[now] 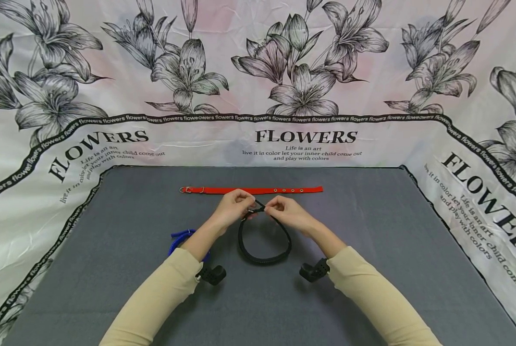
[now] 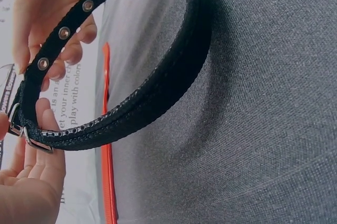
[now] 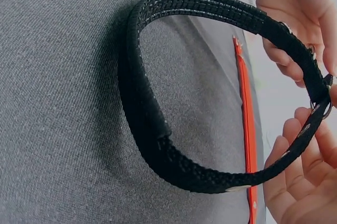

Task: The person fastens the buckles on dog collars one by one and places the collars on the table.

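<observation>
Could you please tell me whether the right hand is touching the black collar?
Touching. In the head view, the right hand pinches the black collar at the top of its loop, with no gap showing.

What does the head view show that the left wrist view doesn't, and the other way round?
Only the head view shows the blue collar, the cream sleeves and both ends of the red collar.

Only the left wrist view makes out the eyelets in the black collar.

Both show the black collar held by the left grip and right grip, some of the red collar, and the grey cloth.
</observation>
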### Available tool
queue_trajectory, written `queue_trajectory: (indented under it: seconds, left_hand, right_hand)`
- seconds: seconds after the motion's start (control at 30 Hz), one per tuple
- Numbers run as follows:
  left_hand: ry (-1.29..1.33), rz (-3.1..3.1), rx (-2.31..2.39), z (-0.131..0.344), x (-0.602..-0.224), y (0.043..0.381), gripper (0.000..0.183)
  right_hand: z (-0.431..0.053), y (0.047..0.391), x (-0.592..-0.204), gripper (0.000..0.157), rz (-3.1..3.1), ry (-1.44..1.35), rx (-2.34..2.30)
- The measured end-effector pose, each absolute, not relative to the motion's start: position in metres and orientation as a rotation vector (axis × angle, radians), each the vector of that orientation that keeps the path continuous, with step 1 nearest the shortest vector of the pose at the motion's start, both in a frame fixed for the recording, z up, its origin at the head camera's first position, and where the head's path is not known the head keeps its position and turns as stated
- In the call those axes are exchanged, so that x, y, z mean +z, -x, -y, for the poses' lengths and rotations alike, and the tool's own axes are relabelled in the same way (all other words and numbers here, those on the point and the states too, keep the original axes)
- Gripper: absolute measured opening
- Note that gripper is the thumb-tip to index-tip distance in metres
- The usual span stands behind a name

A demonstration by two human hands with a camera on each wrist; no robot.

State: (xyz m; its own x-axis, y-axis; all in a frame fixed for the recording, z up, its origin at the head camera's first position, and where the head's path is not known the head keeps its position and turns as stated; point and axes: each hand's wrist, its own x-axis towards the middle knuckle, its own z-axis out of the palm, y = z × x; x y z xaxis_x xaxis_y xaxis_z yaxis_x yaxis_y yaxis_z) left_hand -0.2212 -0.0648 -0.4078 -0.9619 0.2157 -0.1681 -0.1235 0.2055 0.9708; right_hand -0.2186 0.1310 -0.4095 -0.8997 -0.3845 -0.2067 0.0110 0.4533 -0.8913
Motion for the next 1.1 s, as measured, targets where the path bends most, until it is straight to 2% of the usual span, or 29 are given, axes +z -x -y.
queue_trajectory:
  seconds: [0.27,0.67,1.1]
  left_hand:
    - [-0.083,-2.199,1.863,0.065,-0.405,0.221,0.02]
    - [-0.079,-2.255,1.813,0.062,-0.408,0.222,0.021]
    - [-0.095,-2.255,1.769,0.061,-0.41,0.225,0.02]
  right_hand:
    - [-0.135,0.218,-0.411,0.023,-2.325,0.318,-1.446]
    - [-0.131,0.221,-0.411,0.033,-2.348,0.346,-1.483]
    - [-0.13,0.228,-0.409,0.028,-2.348,0.329,-1.433]
